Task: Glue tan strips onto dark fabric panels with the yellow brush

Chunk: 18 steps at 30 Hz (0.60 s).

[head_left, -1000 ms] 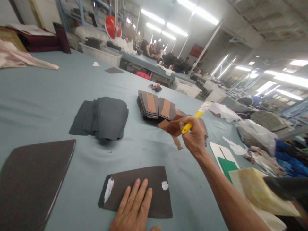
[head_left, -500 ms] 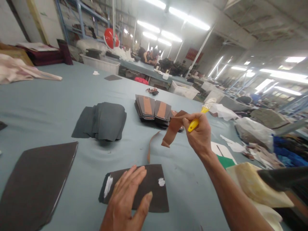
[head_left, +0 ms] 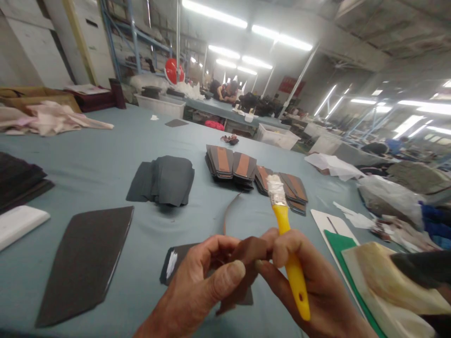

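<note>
Your blue-green table [head_left: 105, 176] takes up most of the view; to your left on it lies a large dark panel [head_left: 86, 263], flat and apart from your hands; farther off, beyond the panel and toward the middle, a stack of dark grey pieces [head_left: 172, 180] sits slightly fanned; right of that stands a row of small piles [head_left: 225, 164], brown bands on their tops. Your left hand [head_left: 197, 281] is nearly closed, thumb and fingers pinching a brown strip [head_left: 255, 249]; your right hand [head_left: 313, 270] pinches the same strip near its upper right end, and also grips a yellow brush [head_left: 292, 263], bristles up and pale with coating, handle end toward you; the strip hangs between your hands, its lower end dropping toward you. Beneath them a smaller dark piece [head_left: 185, 253] lies on the table, partly hidden by your left hand; behind it a thin brown strand [head_left: 227, 216] curves away; smallest, a white smear [head_left: 171, 264] marks the piece's left end.
</note>
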Each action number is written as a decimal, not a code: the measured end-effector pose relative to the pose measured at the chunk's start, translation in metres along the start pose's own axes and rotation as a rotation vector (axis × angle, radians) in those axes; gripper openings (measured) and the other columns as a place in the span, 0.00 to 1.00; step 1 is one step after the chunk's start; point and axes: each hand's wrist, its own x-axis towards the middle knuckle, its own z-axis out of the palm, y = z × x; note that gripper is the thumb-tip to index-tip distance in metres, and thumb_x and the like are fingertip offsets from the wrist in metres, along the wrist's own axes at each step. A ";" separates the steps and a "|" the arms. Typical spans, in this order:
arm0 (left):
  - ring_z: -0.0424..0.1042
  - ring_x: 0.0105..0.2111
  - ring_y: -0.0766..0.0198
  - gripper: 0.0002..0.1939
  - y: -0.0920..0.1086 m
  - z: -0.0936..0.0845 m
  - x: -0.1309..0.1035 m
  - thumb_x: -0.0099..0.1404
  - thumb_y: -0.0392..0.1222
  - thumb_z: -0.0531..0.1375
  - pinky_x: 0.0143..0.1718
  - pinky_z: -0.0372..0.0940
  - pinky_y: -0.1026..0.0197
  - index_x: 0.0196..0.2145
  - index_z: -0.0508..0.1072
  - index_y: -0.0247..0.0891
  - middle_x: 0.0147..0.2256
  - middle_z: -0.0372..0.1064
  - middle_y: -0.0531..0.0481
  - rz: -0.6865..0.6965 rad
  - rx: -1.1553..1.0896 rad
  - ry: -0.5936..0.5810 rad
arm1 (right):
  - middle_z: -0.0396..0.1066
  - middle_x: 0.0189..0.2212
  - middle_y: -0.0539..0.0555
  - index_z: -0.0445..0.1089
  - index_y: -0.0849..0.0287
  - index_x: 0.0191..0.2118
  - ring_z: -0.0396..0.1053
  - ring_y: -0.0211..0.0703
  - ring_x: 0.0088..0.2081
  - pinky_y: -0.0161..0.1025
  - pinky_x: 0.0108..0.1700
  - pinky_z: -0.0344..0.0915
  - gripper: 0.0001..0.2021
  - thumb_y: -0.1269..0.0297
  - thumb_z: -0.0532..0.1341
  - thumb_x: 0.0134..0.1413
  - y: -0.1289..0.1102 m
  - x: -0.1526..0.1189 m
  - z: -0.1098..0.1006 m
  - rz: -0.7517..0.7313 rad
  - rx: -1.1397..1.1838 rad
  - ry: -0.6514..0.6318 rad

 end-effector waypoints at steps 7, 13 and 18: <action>0.61 0.26 0.71 0.26 -0.013 0.008 -0.021 0.64 0.65 0.66 0.28 0.59 0.69 0.33 0.71 0.36 0.27 0.65 0.55 -0.044 -0.105 0.041 | 0.68 0.32 0.46 0.58 0.51 0.40 0.68 0.36 0.31 0.31 0.33 0.69 0.08 0.71 0.58 0.67 0.005 -0.017 0.019 0.114 -0.012 -0.078; 0.65 0.25 0.70 0.25 -0.020 0.014 -0.028 0.62 0.63 0.69 0.30 0.66 0.65 0.41 0.71 0.38 0.28 0.68 0.55 -0.089 -0.257 0.017 | 0.64 0.25 0.43 0.59 0.51 0.37 0.63 0.34 0.23 0.30 0.23 0.63 0.08 0.67 0.60 0.66 -0.002 -0.016 0.041 0.186 -0.007 0.104; 0.70 0.27 0.68 0.27 -0.037 0.024 -0.033 0.62 0.64 0.69 0.28 0.66 0.67 0.38 0.75 0.34 0.30 0.75 0.48 -0.173 -0.283 -0.033 | 0.67 0.28 0.45 0.62 0.52 0.36 0.68 0.35 0.27 0.31 0.28 0.66 0.08 0.66 0.64 0.61 -0.001 -0.014 0.039 0.165 -0.214 0.434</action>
